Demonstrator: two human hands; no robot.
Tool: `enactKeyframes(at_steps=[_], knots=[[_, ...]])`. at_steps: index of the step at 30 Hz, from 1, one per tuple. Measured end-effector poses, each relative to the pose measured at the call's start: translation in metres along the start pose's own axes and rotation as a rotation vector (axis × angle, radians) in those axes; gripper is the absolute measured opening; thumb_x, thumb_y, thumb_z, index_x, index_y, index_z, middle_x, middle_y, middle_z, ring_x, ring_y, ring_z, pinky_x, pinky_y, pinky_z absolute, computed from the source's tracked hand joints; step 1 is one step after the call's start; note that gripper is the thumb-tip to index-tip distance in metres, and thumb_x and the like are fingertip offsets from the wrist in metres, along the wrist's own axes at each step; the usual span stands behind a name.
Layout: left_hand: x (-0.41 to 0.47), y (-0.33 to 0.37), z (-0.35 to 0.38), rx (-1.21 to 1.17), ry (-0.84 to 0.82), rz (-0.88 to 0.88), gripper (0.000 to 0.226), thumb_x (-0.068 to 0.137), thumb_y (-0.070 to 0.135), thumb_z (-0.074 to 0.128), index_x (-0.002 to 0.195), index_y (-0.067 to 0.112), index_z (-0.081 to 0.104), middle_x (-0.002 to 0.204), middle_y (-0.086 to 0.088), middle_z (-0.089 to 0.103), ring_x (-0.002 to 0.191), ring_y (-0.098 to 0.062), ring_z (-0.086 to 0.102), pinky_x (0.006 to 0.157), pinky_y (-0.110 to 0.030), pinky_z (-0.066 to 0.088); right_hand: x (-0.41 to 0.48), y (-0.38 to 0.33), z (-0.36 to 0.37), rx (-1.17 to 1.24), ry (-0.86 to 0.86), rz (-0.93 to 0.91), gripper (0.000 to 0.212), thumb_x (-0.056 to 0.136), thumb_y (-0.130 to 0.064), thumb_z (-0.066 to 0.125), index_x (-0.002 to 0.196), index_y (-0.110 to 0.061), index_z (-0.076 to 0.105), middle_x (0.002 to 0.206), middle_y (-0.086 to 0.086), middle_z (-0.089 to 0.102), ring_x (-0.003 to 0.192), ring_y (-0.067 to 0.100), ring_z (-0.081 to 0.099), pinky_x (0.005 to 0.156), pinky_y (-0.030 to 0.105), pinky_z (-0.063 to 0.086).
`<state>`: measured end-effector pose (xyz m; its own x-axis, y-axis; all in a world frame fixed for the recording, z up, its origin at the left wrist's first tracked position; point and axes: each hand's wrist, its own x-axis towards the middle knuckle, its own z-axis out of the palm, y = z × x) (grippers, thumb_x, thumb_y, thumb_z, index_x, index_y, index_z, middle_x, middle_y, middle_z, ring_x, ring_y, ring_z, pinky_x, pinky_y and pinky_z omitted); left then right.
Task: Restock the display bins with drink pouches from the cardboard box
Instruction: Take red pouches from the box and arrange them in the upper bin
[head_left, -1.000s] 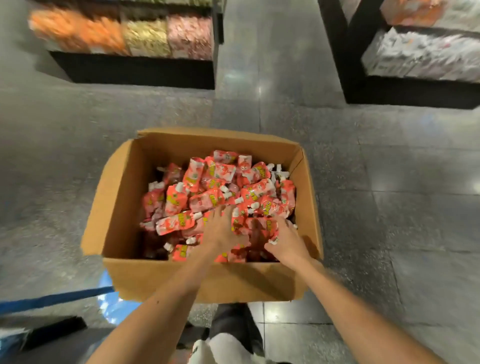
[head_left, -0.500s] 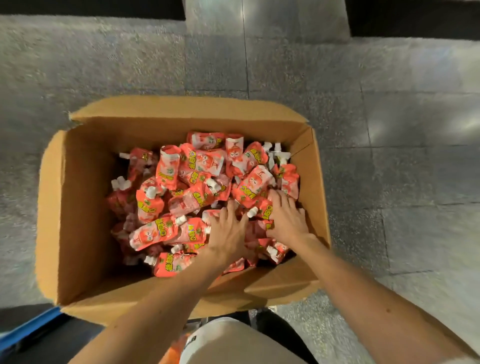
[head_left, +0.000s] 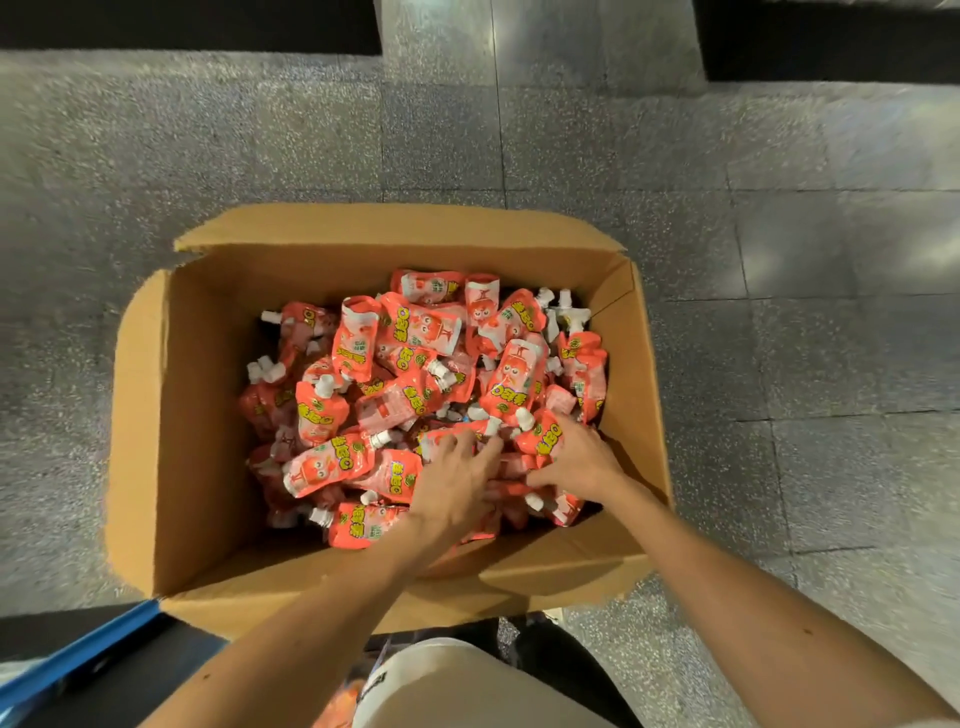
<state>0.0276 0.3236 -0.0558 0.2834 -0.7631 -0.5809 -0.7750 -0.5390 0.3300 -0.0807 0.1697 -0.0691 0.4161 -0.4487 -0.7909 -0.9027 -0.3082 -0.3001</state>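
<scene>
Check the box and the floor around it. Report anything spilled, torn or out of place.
Nothing stands out. The pouches lie in a loose jumble inside the box, heaped toward its right side, which looks like normal bulk packing. None lies on the floor, and no leak or tear shows.

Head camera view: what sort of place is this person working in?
Probably a shop aisle during restocking: an open cardboard box of identical red drink pouches sits on a polished speckled tile floor, with black fixture bases along the far edge.
</scene>
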Motion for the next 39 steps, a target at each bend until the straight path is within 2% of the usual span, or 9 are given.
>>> enactKeyframes(at_steps=[3,7,10,15,21,25,28,36,39], knots=[[-0.005,-0.015,-0.012,-0.135,0.048,-0.005,0.070,0.086,0.024,0.069,0.146,0.023,0.033,0.132,-0.010,0.043,0.121,-0.034,0.042,0.092,-0.039,0.042,-0.005,0.000,-0.006,0.271,-0.035,0.019,0.114,0.040,-0.057,0.092,0.141,-0.031,0.046,0.126,-0.009,0.063,0.122,0.018,0.056,0.108,0.045,0.042],[-0.018,-0.031,-0.028,-0.603,0.143,-0.074,0.057,0.068,0.020,0.083,0.112,0.030,0.047,0.104,0.000,0.066,0.095,-0.027,0.064,0.077,-0.038,0.053,-0.031,-0.019,-0.027,0.675,-0.053,0.040,0.042,0.081,-0.027,0.081,0.114,-0.024,0.056,0.110,-0.008,0.062,0.106,0.011,0.059,0.093,0.030,0.045],[-0.034,-0.038,-0.043,-1.064,0.268,-0.200,0.053,0.073,0.011,0.084,0.112,0.020,0.050,0.094,-0.003,0.071,0.077,-0.020,0.072,0.066,-0.042,0.061,-0.046,-0.031,-0.034,0.828,-0.039,0.055,0.034,0.088,-0.020,0.074,0.113,-0.010,0.052,0.098,-0.003,0.063,0.092,0.008,0.059,0.094,0.031,0.042],[-0.049,-0.032,-0.072,-1.511,0.443,-0.282,0.048,0.079,0.011,0.082,0.117,0.023,0.055,0.107,-0.006,0.073,0.096,-0.020,0.070,0.080,-0.038,0.055,-0.059,-0.060,-0.028,0.882,-0.167,-0.018,0.136,0.044,-0.059,0.095,0.153,-0.021,0.024,0.152,0.006,0.043,0.136,0.023,0.046,0.114,0.052,0.035],[-0.063,-0.023,-0.095,-1.814,0.423,-0.243,0.090,0.063,0.032,0.095,0.138,0.019,0.046,0.135,-0.014,0.060,0.119,-0.036,0.062,0.094,-0.063,0.050,-0.080,-0.086,-0.042,1.036,-0.070,-0.076,0.142,0.043,-0.050,0.098,0.156,-0.021,0.017,0.155,0.003,0.039,0.139,0.023,0.041,0.116,0.051,0.033],[-0.084,-0.001,-0.108,-1.910,0.479,-0.176,0.048,0.081,0.015,0.082,0.120,0.012,0.055,0.105,-0.007,0.073,0.105,-0.032,0.071,0.088,-0.058,0.056,-0.097,-0.097,-0.050,1.391,-0.123,-0.034,0.128,0.040,-0.030,0.102,0.148,-0.011,0.037,0.138,0.011,0.057,0.122,0.029,0.060,0.091,0.050,0.056],[-0.103,0.016,-0.119,-1.916,0.540,-0.164,0.041,0.084,0.014,0.077,0.119,0.017,0.058,0.111,-0.006,0.074,0.102,-0.031,0.072,0.085,-0.059,0.057,-0.113,-0.104,-0.058,1.410,-0.134,-0.086,0.069,0.064,-0.023,0.093,0.125,-0.009,0.063,0.121,0.011,0.069,0.106,0.025,0.068,0.068,0.037,0.059],[-0.186,0.050,-0.138,-1.683,0.826,-0.097,0.032,0.074,0.024,0.084,0.093,0.015,0.060,0.084,-0.016,0.060,0.065,-0.023,0.061,0.057,-0.033,0.047,-0.178,-0.127,-0.093,1.155,-0.146,-0.450,0.062,0.054,-0.024,0.096,0.107,-0.004,0.071,0.096,0.014,0.076,0.090,0.032,0.074,0.089,0.052,0.057],[-0.229,0.074,-0.122,-1.722,0.910,-0.094,0.069,0.067,0.029,0.089,0.121,0.002,0.054,0.101,-0.022,0.067,0.079,-0.028,0.068,0.062,-0.035,0.054,-0.222,-0.127,-0.095,1.042,-0.235,-0.618,0.052,0.071,-0.013,0.087,0.116,0.001,0.066,0.100,0.016,0.076,0.090,0.029,0.075,0.083,0.045,0.060]])
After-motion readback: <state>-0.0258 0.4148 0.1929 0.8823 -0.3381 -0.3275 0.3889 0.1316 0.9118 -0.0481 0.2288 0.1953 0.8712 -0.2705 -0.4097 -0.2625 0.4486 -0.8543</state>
